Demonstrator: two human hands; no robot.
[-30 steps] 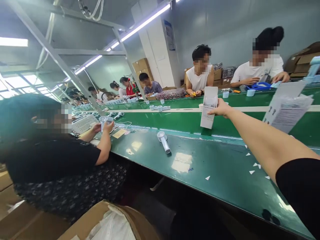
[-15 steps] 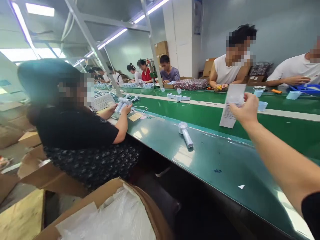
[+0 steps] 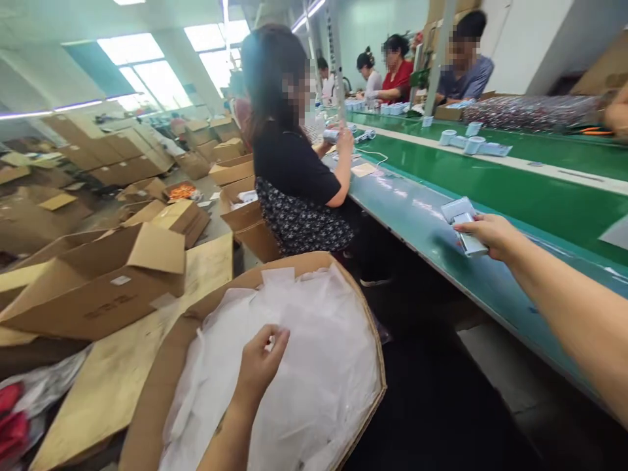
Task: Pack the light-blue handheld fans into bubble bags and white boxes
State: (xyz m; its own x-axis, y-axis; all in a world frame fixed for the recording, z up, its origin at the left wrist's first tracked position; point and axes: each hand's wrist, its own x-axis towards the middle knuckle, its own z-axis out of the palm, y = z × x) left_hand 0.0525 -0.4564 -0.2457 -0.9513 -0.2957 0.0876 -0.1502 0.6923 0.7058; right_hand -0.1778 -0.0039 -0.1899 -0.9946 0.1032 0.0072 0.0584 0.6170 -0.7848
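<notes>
My right hand [image 3: 495,235] is closed around a light-blue handheld fan [image 3: 471,242] with a broad head, just above the near edge of the green table [image 3: 407,209]. Below and to the left, my left hand [image 3: 262,360] hovers over a cardboard box [image 3: 360,281] full of clear plastic bags [image 3: 318,366]. Its thumb and fingers are pinched together at the surface of the bags. Whether a bag is between them cannot be made out. A white printed sheet [image 3: 615,232] lies on the green belt at the right edge.
A co-worker [image 3: 299,157] in black sits at the table on the left, handling a similar fan. More light-blue parts [image 3: 473,145] stand on the conveyor belt [image 3: 554,193]. Open cartons [image 3: 98,288] crowd the floor at left. Several people work across the belt.
The view has swung left and down. My right hand has let go of the printed sheet and taken up the fan from the table. My left hand has come into view over the bags.
</notes>
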